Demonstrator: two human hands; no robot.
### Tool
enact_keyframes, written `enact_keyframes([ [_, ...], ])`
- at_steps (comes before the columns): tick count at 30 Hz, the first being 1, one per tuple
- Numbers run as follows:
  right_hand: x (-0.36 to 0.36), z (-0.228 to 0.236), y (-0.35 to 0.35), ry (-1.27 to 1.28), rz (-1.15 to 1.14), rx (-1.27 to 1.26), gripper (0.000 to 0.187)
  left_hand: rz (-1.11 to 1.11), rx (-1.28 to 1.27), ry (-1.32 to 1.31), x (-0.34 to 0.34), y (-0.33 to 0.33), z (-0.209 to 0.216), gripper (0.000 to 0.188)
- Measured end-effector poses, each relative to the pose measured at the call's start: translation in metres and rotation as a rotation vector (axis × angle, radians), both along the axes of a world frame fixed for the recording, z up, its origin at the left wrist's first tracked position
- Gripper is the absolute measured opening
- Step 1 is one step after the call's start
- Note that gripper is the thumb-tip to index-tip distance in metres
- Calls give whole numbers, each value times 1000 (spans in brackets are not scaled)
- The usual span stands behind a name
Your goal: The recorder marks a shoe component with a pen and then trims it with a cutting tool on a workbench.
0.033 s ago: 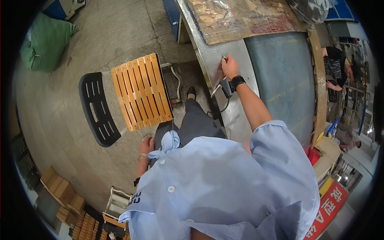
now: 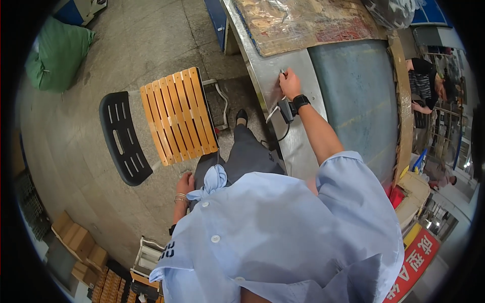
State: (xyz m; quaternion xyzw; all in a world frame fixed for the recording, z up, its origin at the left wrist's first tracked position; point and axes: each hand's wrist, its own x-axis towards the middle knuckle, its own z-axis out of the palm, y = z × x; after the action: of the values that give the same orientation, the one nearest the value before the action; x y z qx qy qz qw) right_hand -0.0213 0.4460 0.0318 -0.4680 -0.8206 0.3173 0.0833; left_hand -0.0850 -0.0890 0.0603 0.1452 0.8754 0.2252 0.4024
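My right hand (image 2: 290,85) rests on the metal border (image 2: 290,113) of the worktable. Its fingers are closed in a pinch, and a small dark and silvery tip shows at the fingertips, too small to name. At that wrist, a dark box-shaped device (image 2: 286,111) with a black cord sits beside a black watch (image 2: 301,102). My left hand (image 2: 186,183) hangs low by my thigh, next to the front corner of a wooden-slatted chair (image 2: 179,116). Its fingers are mostly hidden, and I see nothing held there.
The chair's black slotted backrest (image 2: 125,139) stands to the left. A worn cardboard sheet (image 2: 308,25) covers the table's far end, with a blue-grey belt surface (image 2: 358,106) beside it. A green sack (image 2: 58,53), cardboard boxes (image 2: 76,235) and another person (image 2: 427,86) are further off.
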Motion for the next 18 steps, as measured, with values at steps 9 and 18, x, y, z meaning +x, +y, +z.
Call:
enact_keyframes([
  [9, -1, 17, -6, -46, 123, 42, 20, -17, -19, -25, -6, 3, 1, 29],
  [18, -5, 17, -12, -86, 99, -32, 20, 7, -47, -56, -12, 12, 5, 29],
])
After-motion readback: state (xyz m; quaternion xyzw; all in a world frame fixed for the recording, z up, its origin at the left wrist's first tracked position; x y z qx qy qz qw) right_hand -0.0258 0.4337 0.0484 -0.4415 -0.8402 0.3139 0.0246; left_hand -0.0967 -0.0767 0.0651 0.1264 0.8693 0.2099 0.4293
